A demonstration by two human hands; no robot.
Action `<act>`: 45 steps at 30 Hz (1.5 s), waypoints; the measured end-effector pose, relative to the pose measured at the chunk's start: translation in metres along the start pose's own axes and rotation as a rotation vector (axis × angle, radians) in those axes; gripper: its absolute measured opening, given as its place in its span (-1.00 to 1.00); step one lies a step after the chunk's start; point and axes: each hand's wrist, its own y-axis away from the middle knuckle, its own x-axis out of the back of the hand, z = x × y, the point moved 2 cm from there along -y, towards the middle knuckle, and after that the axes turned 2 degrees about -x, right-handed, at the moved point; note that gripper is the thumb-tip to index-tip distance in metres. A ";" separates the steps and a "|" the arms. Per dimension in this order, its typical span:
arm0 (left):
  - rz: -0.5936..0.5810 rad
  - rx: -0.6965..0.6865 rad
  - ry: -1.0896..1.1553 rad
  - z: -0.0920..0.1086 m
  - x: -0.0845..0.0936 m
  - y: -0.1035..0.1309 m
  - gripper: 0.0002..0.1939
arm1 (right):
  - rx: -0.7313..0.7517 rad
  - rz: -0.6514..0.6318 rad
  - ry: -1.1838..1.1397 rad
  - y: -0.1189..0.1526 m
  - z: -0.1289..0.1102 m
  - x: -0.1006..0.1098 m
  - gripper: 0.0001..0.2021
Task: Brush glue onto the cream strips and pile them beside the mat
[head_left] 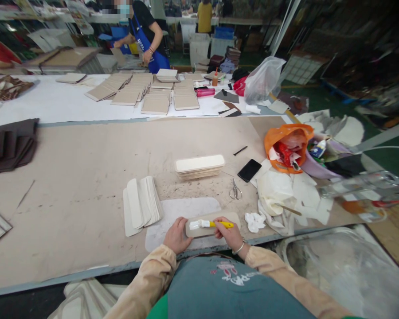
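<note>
My right hand [228,232] is closed around the yellow handle of a paintbrush [222,224]. Its white-coated bristles rest on a beige rounded panel [203,230] at the table's near edge. At the left end of that panel, my left hand [178,235] grips it, thumb in front and fingers behind. Beneath the panel lies a pale sheet [189,206]. To the left, a fanned pile of off-white rounded strips [142,204] overlaps this sheet. Farther back stands a neat stack of similar strips [200,165].
Small scissors [235,191], a black phone [249,170] and crumpled white tissue [255,221] lie to the right. Beyond them sits an orange bag [288,148]. Dark panels [11,145] are piled at far left. A co-worker in a blue apron [149,44] stands behind the back table.
</note>
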 end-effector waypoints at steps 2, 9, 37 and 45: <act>0.001 -0.003 -0.007 0.000 0.000 0.000 -0.38 | 0.002 0.034 0.002 0.001 0.003 0.011 -0.66; 0.010 -0.025 -0.021 -0.003 -0.001 -0.001 -0.40 | 0.012 0.194 0.007 0.011 0.005 0.056 -0.63; -0.003 -0.036 -0.092 0.002 -0.001 -0.002 -0.39 | 0.074 -0.091 -0.036 0.014 0.002 0.000 -0.70; -0.002 -0.043 -0.085 0.004 -0.001 -0.001 -0.42 | 0.074 -0.167 0.056 0.007 0.016 -0.020 -0.74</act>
